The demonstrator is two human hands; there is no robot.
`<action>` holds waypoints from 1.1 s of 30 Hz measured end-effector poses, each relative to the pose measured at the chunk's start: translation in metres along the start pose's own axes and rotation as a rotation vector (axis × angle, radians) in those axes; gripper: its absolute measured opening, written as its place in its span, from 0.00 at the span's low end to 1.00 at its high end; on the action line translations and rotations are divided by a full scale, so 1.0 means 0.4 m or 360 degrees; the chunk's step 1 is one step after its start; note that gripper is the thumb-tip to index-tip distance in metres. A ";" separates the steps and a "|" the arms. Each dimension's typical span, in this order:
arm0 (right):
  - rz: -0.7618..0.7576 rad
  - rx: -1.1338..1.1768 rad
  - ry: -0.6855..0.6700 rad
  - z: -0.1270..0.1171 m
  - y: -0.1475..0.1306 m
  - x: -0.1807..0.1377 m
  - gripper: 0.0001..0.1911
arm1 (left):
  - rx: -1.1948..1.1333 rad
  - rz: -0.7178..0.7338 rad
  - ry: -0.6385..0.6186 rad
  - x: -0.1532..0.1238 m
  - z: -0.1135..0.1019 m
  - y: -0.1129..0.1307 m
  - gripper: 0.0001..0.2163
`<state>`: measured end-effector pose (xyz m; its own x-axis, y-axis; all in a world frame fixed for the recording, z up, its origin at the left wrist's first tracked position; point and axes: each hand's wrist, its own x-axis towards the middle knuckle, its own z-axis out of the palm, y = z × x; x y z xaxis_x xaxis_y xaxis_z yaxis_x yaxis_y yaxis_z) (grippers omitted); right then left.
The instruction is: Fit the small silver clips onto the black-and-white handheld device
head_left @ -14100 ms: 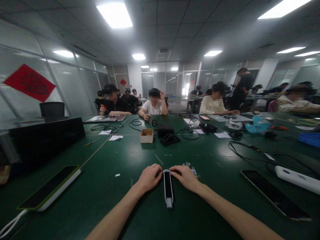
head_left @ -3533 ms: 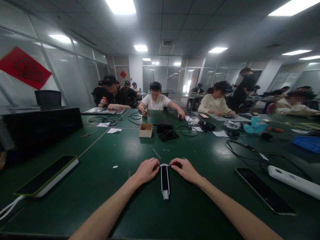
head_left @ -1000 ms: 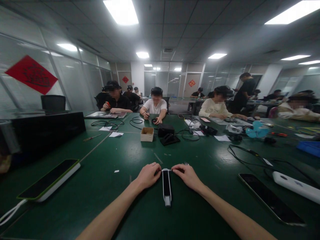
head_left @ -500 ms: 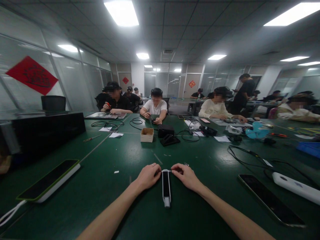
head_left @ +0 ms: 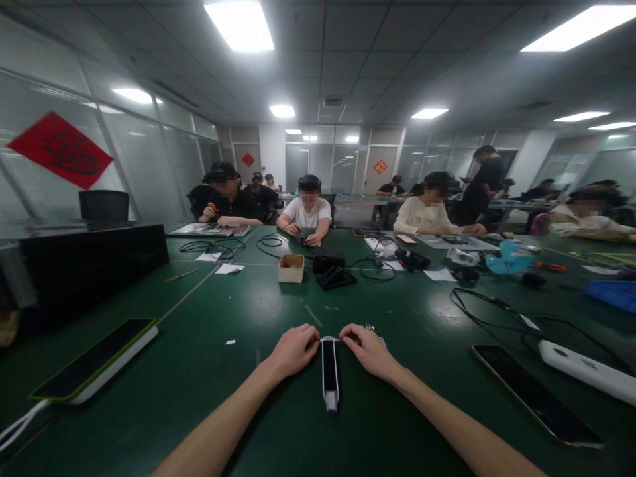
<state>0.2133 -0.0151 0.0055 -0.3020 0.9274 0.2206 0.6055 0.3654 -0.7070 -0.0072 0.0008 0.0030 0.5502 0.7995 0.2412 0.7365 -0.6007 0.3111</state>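
A narrow white device with a black face (head_left: 328, 371) lies lengthwise on the green table (head_left: 209, 371) in front of me. My left hand (head_left: 293, 350) rests at its far end on the left side, fingers curled and pinched against the tip. On the right side of that same end sits my right hand (head_left: 366, 350), also curled and pinching. What the fingertips grip there is too small to make out. A small metal part (head_left: 370, 326) peeks out just behind my right hand.
A phone on a white-green base (head_left: 92, 361) lies at left, another phone (head_left: 534, 394) and a white power strip (head_left: 586, 371) at right. A small cardboard box (head_left: 291, 269), black gear and cables sit mid-table. Several people work at the far side.
Both hands stay at the far end of the device throughout. Only the head camera has shifted slightly; a person across the table has moved their arms.
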 end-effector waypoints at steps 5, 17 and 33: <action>-0.0001 -0.0002 -0.0002 0.001 0.003 0.002 0.08 | -0.0029 0.0004 -0.0002 -0.001 -0.002 0.004 0.06; 0.0012 0.0079 -0.0019 0.002 0.002 0.000 0.09 | -0.0029 0.0017 0.0018 0.001 0.005 -0.004 0.05; 0.0010 0.0135 -0.0003 -0.008 -0.010 -0.007 0.10 | -0.0032 -0.0017 -0.0001 -0.002 -0.001 0.002 0.05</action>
<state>0.2140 -0.0187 0.0098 -0.2997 0.9295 0.2148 0.5429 0.3513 -0.7628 -0.0072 -0.0005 0.0035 0.5424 0.8058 0.2375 0.7342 -0.5921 0.3322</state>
